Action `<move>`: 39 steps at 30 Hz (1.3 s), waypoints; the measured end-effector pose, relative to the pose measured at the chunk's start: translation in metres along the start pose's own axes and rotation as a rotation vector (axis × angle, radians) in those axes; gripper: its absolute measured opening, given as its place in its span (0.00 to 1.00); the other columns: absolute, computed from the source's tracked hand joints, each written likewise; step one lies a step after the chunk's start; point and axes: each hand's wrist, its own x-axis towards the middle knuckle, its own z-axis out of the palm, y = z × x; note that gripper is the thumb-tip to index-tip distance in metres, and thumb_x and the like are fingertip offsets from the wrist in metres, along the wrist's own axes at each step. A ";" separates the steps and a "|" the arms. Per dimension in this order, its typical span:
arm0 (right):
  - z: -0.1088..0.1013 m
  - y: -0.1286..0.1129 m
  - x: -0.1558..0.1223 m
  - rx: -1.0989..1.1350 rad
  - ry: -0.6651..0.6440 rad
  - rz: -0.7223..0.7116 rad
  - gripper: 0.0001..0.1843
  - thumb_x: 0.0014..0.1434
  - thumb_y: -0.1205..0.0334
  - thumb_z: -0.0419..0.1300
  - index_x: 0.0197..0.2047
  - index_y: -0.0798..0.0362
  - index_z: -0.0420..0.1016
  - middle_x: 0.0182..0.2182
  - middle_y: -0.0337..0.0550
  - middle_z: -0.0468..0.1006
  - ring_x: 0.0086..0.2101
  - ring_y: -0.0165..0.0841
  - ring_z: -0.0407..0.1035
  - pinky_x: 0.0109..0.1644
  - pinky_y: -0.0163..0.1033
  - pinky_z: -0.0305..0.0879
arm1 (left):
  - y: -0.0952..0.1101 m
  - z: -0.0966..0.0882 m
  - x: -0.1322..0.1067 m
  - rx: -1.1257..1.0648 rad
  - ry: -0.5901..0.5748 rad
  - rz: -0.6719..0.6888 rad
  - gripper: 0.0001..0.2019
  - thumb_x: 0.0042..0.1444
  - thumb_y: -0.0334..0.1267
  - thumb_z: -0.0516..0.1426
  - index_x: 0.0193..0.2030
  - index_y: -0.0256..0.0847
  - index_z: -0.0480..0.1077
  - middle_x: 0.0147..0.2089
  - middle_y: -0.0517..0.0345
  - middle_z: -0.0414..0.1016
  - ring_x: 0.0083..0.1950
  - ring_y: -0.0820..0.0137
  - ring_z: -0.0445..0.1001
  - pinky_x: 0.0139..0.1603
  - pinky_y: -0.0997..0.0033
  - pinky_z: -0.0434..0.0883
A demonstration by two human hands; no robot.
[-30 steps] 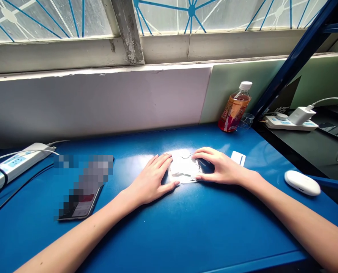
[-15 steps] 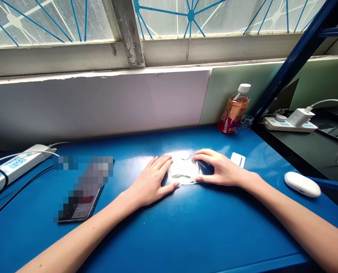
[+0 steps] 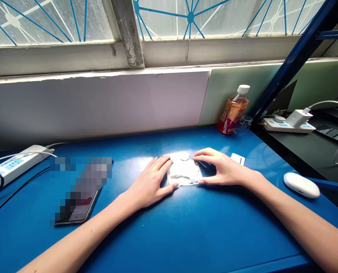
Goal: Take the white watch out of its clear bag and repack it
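Note:
A small flat packet (image 3: 185,172), shiny and whitish with clear edges, lies on the blue tabletop (image 3: 169,235). Glare washes out most of its face. A thin round outline and some fine dark lines show near its upper right. My left hand (image 3: 153,182) lies along the packet's left side, fingers stretched and thumb spread, touching its edge. On the other side is my right hand (image 3: 218,167), with thumb and fingers apart at the packet's right corners. Whether its fingertips pinch the upper corner is hard to see.
To the left lie a partly blurred phone (image 3: 82,208) and a power strip (image 3: 18,165) with cables. At the back right stands a drink bottle (image 3: 233,110). A white card (image 3: 238,159) and a white oval case (image 3: 301,185) lie right. A blue post (image 3: 288,72) rises beyond.
My right hand has shifted very slightly, and a little more of the packet's right edge shows. My left hand stays in place. The whole view has moved a touch.

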 end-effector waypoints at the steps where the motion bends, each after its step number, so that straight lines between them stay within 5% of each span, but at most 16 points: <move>1: 0.000 -0.001 0.000 0.000 -0.003 0.006 0.36 0.50 0.45 0.71 0.60 0.52 0.74 0.56 0.55 0.74 0.54 0.48 0.70 0.58 0.53 0.69 | 0.000 0.000 0.000 -0.002 0.006 0.009 0.33 0.63 0.57 0.55 0.69 0.38 0.60 0.72 0.39 0.58 0.72 0.50 0.57 0.72 0.43 0.55; 6: -0.002 -0.003 0.001 -0.026 -0.035 0.020 0.37 0.52 0.43 0.69 0.60 0.55 0.73 0.56 0.57 0.74 0.55 0.49 0.70 0.59 0.53 0.69 | -0.002 0.001 -0.001 0.015 -0.018 0.014 0.41 0.59 0.62 0.57 0.70 0.34 0.58 0.73 0.37 0.56 0.73 0.47 0.55 0.72 0.42 0.54; 11: -0.006 -0.003 0.001 -0.036 -0.057 -0.074 0.44 0.48 0.41 0.71 0.64 0.53 0.69 0.59 0.58 0.72 0.56 0.50 0.68 0.58 0.55 0.68 | -0.002 0.001 -0.001 0.019 -0.038 0.029 0.35 0.66 0.59 0.50 0.70 0.34 0.58 0.72 0.40 0.58 0.74 0.51 0.53 0.72 0.42 0.54; 18: 0.005 -0.005 0.002 0.022 0.077 -0.192 0.16 0.64 0.59 0.60 0.54 0.49 0.79 0.49 0.52 0.81 0.47 0.42 0.76 0.50 0.47 0.73 | -0.006 0.001 -0.003 -0.085 0.067 0.079 0.26 0.70 0.52 0.44 0.65 0.39 0.66 0.66 0.43 0.68 0.69 0.53 0.63 0.69 0.45 0.62; 22: 0.013 -0.011 0.003 0.229 0.221 -0.068 0.13 0.66 0.57 0.58 0.47 0.50 0.82 0.42 0.49 0.85 0.40 0.39 0.79 0.44 0.43 0.76 | -0.005 0.002 -0.007 -0.101 0.170 0.095 0.23 0.71 0.47 0.45 0.67 0.38 0.61 0.64 0.42 0.70 0.64 0.55 0.69 0.64 0.51 0.68; 26: 0.013 -0.015 0.005 0.348 0.268 0.141 0.13 0.63 0.52 0.61 0.43 0.50 0.84 0.38 0.47 0.86 0.36 0.40 0.80 0.40 0.42 0.78 | -0.005 0.006 -0.010 -0.128 0.294 0.103 0.30 0.68 0.40 0.53 0.73 0.45 0.46 0.61 0.46 0.72 0.61 0.60 0.73 0.60 0.57 0.72; 29: 0.012 -0.016 0.006 0.410 0.258 0.245 0.14 0.62 0.52 0.62 0.44 0.51 0.82 0.38 0.47 0.86 0.37 0.41 0.80 0.38 0.42 0.78 | -0.006 0.009 -0.009 -0.110 0.357 0.142 0.30 0.68 0.37 0.53 0.73 0.49 0.46 0.58 0.49 0.74 0.57 0.62 0.76 0.58 0.61 0.74; 39: 0.018 -0.008 0.006 0.233 0.224 0.226 0.14 0.62 0.55 0.61 0.48 0.51 0.77 0.36 0.45 0.85 0.34 0.38 0.80 0.39 0.43 0.78 | -0.002 0.003 -0.004 -0.080 0.135 0.045 0.31 0.63 0.46 0.58 0.70 0.43 0.55 0.70 0.44 0.61 0.70 0.54 0.62 0.69 0.52 0.65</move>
